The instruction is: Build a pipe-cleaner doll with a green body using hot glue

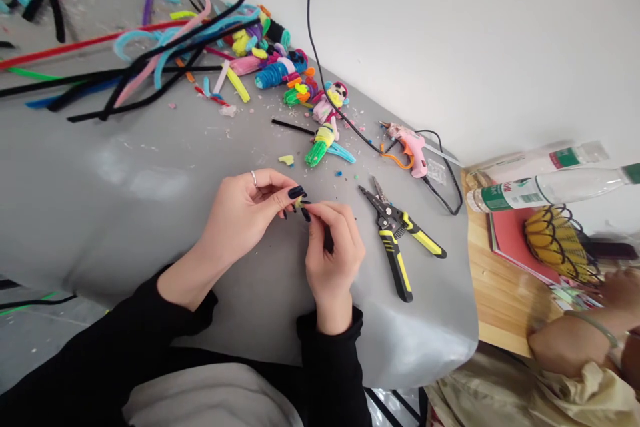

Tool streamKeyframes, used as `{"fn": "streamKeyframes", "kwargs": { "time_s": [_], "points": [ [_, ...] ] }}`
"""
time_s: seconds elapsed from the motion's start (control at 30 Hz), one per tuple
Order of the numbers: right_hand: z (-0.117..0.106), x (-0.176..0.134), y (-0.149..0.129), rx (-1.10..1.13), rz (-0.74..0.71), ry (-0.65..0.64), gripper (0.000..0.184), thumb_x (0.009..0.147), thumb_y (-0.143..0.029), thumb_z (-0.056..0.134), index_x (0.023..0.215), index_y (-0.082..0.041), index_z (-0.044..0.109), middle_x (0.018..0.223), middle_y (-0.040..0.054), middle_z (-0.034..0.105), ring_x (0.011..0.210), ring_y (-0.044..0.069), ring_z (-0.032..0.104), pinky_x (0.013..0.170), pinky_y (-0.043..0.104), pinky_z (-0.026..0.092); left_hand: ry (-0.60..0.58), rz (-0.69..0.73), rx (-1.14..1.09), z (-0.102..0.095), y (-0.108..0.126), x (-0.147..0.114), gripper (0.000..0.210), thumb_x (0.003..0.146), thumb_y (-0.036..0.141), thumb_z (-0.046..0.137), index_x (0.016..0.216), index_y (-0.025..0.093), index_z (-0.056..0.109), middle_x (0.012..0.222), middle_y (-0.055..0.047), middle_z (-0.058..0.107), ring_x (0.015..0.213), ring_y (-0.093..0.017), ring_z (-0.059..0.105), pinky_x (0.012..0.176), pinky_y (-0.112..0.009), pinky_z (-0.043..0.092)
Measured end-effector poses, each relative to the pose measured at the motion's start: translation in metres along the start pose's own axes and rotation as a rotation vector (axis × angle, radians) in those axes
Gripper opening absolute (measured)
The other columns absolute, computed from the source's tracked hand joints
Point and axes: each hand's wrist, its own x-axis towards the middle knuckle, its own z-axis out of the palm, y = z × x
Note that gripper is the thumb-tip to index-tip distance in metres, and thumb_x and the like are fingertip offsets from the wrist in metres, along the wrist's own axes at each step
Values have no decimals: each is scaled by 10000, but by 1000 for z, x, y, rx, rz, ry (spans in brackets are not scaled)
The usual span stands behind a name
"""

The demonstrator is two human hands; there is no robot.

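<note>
Between the fingertips of both hands is a small yellow piece of pipe cleaner [299, 202], mostly hidden by the fingers. My left hand [245, 213], with a ring and dark nails, pinches it from the left. From the other side, my right hand [334, 247] grips it with thumb and forefinger, other fingers curled. Just beyond lie a yellow scrap [287, 160] and a green and yellow pipe-cleaner figure [321, 145]. Wire strippers [393, 227] with black and yellow handles rest spread apart, right of my right hand.
Loose pipe cleaners [165, 53] and several finished figures [280, 71] crowd the back left. A pink glue gun [410, 147] trails its black cord [320, 73] near the wall. At right are plastic bottles [545, 190], a yellow wire basket [557, 240] and another person's arm [570, 343].
</note>
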Motion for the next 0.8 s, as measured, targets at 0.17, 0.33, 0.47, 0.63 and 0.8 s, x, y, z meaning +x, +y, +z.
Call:
{"fn": "streamKeyframes", "kwargs": {
  "time_s": [0.17, 0.33, 0.47, 0.63, 0.8],
  "points": [
    [0, -1, 1, -30, -1, 3, 222, 1038, -53, 530, 1022, -221, 674, 923, 28, 720, 853, 143, 683, 735, 288, 564, -5, 47, 53, 2, 0, -2, 114, 815, 286, 708, 742, 200, 728, 684, -12, 715, 616, -147, 646, 569, -245, 541],
    [0, 0, 2, -35, 8, 14, 224, 1037, -47, 527, 990, -217, 667, 911, 23, 708, 848, 139, 671, 737, 275, 552, -39, 74, 87, 4, 1, -3, 116, 830, 275, 693, 754, 204, 744, 707, -6, 726, 616, -140, 651, 564, -238, 542],
    [-1, 1, 0, 52, 67, 3, 211, 1027, -47, 540, 993, -217, 659, 919, 12, 696, 852, 125, 666, 740, 258, 546, -53, 61, 78, 3, 1, -3, 114, 840, 280, 703, 764, 203, 741, 696, -7, 730, 617, -144, 660, 567, -237, 545],
    [-2, -2, -2, 179, 184, 11, 170, 1012, -103, 608, 1099, -237, 666, 969, 7, 698, 814, 114, 645, 686, 239, 534, -45, 59, -13, 0, -2, -1, 202, 867, 382, 760, 821, 191, 718, 729, -24, 737, 623, -155, 666, 589, -259, 561],
    [-2, -3, 0, 198, 183, 6, 163, 1031, -113, 581, 1082, -232, 680, 966, 20, 717, 860, 135, 668, 732, 274, 550, -59, 64, -58, 0, -3, -1, 200, 887, 380, 760, 853, 186, 727, 708, -18, 719, 651, -158, 678, 618, -260, 570]
  ]
}}
